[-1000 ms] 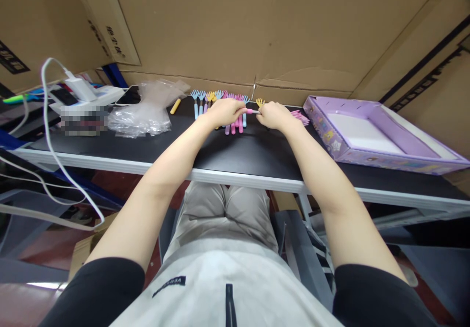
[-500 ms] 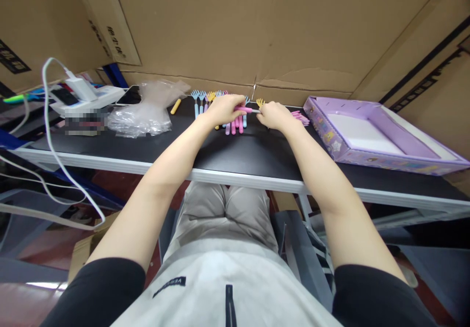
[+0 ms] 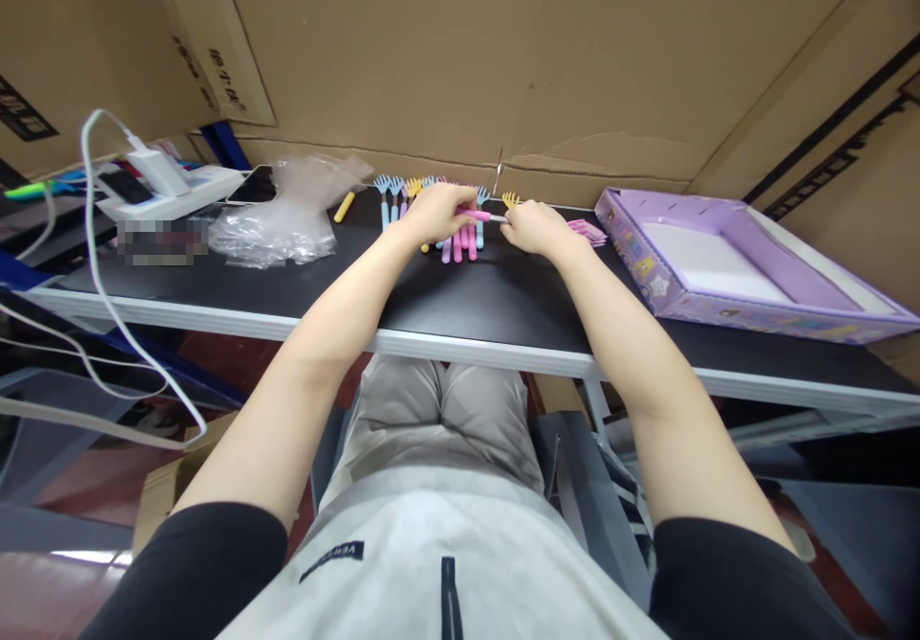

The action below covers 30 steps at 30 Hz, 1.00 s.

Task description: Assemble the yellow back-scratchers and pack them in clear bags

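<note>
Both my hands hold one pink-handled back scratcher (image 3: 475,215) level above the table. My left hand (image 3: 438,211) is closed round its pink handle. My right hand (image 3: 536,227) pinches the far end of its silver rod, and the fingers hide that end. Under and behind my left hand lies a row of back scratchers (image 3: 384,201) with claw-shaped heads in blue, yellow, purple and pink. A yellow claw head (image 3: 511,199) shows just behind my right hand. Several flat pink pieces (image 3: 587,232) lie to the right of that hand.
A purple open box (image 3: 783,314) stands on the right of the black table (image 3: 481,309). On the left are a crumpled clear plastic bag (image 3: 277,228), a yellow handle-like piece (image 3: 344,207) and a white power strip (image 3: 205,190) with a cable. Cardboard walls (image 3: 532,65) rise behind.
Almost nothing differs. Both hands keep their hold on the pink back scratcher and have shifted only very slightly.
</note>
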Each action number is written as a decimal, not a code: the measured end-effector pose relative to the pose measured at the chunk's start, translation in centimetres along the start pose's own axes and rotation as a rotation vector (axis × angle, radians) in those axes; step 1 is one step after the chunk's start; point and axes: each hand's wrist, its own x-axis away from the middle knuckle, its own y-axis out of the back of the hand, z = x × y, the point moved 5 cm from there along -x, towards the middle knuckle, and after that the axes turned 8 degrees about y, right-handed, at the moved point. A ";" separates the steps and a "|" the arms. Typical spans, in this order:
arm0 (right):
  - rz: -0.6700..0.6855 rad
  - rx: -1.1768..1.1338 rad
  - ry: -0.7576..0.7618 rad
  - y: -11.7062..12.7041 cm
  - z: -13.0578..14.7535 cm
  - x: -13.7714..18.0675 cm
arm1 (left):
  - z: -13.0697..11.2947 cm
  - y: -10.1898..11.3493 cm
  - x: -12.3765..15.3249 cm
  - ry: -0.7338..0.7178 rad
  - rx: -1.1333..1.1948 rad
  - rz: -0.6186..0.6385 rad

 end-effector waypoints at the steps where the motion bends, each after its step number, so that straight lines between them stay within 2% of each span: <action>1: 0.000 -0.003 -0.005 0.1 0.0 0.1 | 0.0 0.0 0.0 -0.009 -0.003 -0.013; 3: 0.005 -0.001 -0.008 0.2 0.0 0.2 | -0.2 -0.1 0.0 -0.027 -0.011 -0.011; 9: 0.031 0.024 0.018 0.1 0.2 0.5 | -0.3 -0.6 0.0 -0.004 -0.015 0.130; 18: 0.006 0.025 0.001 0.3 0.1 0.4 | -0.1 0.0 0.0 -0.016 -0.038 -0.026; 20: 0.001 0.035 0.005 0.3 0.0 0.5 | -0.2 -0.1 0.0 0.004 -0.042 0.018; 23: 0.008 0.046 0.027 0.0 0.1 0.6 | -0.4 -0.6 0.1 0.043 0.003 0.176; 25: 0.009 0.040 0.031 -0.1 0.2 0.6 | -0.6 -0.5 0.1 0.055 0.039 0.218; 30: 0.004 -0.006 0.000 0.4 0.4 0.5 | -1.1 0.7 0.2 0.062 0.043 0.090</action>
